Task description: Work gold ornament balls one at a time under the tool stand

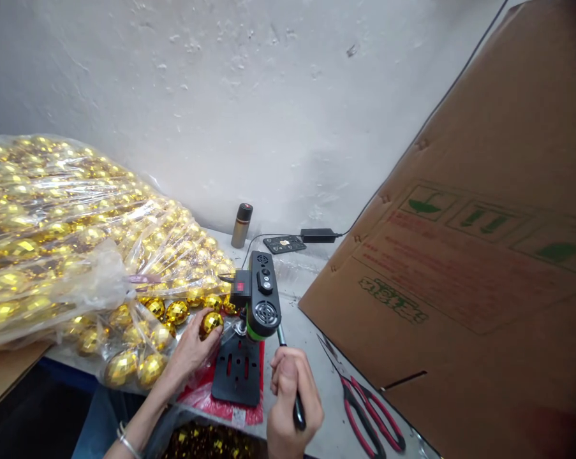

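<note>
Left hand point(191, 350) had 1 ball point(211, 324) pinched, right hand point(291, 392) gripped the handle point(298, 412), and a slackened pinch could have sent the ball rolling!

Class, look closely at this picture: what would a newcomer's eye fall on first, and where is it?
Probably the great plastic bag of shiny gold balls filling the left side. Next, the big brown cardboard box leaning in from the right, with green and red print. Between them, the left hand holds one gold ball beside a black device.
</note>
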### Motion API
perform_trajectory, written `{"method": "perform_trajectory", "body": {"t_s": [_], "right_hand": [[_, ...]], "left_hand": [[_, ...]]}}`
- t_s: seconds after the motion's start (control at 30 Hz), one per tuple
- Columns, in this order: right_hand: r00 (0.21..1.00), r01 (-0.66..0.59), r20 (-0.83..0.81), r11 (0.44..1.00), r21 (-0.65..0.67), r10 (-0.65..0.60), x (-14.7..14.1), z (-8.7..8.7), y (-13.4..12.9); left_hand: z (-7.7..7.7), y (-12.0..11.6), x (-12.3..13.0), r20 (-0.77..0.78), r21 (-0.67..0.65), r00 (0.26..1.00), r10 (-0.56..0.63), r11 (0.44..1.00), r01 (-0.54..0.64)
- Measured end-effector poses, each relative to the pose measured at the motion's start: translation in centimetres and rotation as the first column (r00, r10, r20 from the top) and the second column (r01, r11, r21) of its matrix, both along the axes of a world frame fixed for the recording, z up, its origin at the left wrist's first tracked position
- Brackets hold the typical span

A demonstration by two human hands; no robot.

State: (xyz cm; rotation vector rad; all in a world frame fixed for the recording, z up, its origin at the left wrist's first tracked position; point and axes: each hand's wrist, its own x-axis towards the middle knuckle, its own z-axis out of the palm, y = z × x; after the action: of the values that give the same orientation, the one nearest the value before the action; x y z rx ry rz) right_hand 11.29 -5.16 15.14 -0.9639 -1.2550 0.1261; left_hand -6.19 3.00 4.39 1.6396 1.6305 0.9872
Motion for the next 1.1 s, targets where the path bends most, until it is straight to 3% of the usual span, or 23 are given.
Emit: {"method": "perform_trajectory", "body": {"t_s": [0.1, 0.2, 0.4, 0.53, 0.73, 0.9, 1.1], "right_hand": [[1.0, -0.001, -0.024, 0.999, -0.035, 0.0, -0.2, 1.7, 0.1], [1.0, 0.017, -0.021, 0.998, -0.058, -0.018, -0.3, 3.0, 0.2], [1.0, 0.021, 0.009, 0.997, -0.068, -0.02, -0.1, 2.8, 0.2], [1.0, 0.004, -0.008, 0.996, -0.094, -0.004, 0.1, 1.9, -0.1], [1.0, -0.012, -0.01, 0.996, -0.093, 0.012, 0.1, 1.7, -0.2], [1.0, -0.012, 0.022, 0.998, -0.064, 0.013, 0.4, 0.9, -0.5], [0.994, 0.0, 0.108, 1.0, 0.025, -0.002, 0.8, -2.9, -0.5]], "left_hand": [[-0.4, -1.0, 0.6, 0.294, -0.073, 0.956, -0.018, 0.997, 0.041], [-1.4, -2.2, 1.6, 0.373, -0.082, 0.926, -0.054, 0.992, 0.091], [-3.2, -3.3, 3.4, 0.175, -0.006, 0.977, -0.122, 0.992, 0.125], [-3.4, -3.5, 3.8, 0.063, 0.109, 0.974, -0.219, 0.971, 0.211], [-3.7, -3.6, 4.7, -0.022, 0.247, 0.977, -0.213, 0.946, 0.212], [-3.5, -3.2, 5.1, -0.1, 0.179, 0.967, -0.233, 0.952, 0.248], [-3.1, -3.4, 5.3, -0.121, 0.12, 0.964, -0.235, 0.961, 0.249]]}}
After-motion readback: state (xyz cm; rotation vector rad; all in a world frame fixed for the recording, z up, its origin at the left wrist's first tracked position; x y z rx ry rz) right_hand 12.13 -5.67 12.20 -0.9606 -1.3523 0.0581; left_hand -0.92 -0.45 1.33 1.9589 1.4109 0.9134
